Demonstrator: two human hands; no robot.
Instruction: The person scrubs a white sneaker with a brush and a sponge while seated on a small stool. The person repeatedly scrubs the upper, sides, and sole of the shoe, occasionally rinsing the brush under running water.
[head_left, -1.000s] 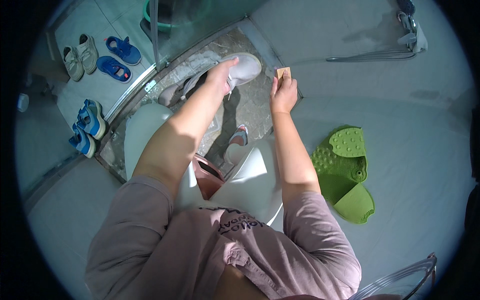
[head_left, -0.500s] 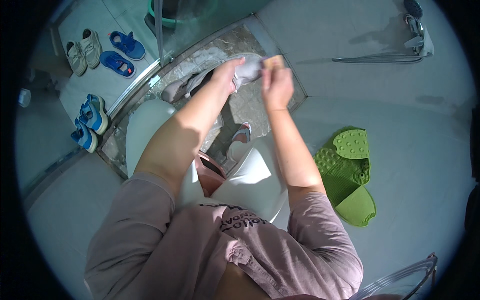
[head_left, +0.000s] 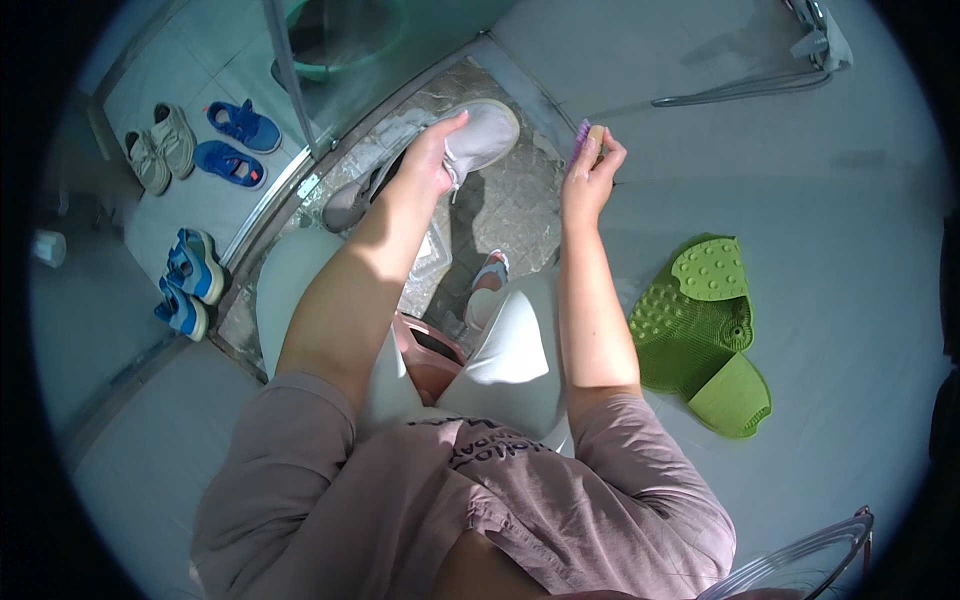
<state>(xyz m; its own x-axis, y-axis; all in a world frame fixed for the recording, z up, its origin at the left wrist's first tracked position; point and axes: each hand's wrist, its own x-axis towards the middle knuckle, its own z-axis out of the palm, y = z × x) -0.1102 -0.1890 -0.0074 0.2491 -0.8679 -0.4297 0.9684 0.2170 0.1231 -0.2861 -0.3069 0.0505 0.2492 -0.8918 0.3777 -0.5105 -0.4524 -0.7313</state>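
Observation:
My left hand is closed around a pale grey shoe, whose rounded toe points up and to the right, with a lace end hanging below it. Off to the right of that toe, apart from it, my right hand grips a small scrub brush with purple bristles and a tan back. The bristles face left, towards the shoe. Beside my left forearm another greyish shoe lies on the wet floor, partly covered by the arm. The inside of the held shoe is hidden by my hand.
Beyond the metal threshold stand blue shoes, grey shoes and blue-white sneakers. Behind the glass is a green basin. A bumpy green rubber mat is at right, a shower hose above. Something pink sits between my legs.
My right hand has drawn the brush away from the shoe's toe, to the right and slightly nearer. My left hand still holds the shoe, which now shows more of its upper.

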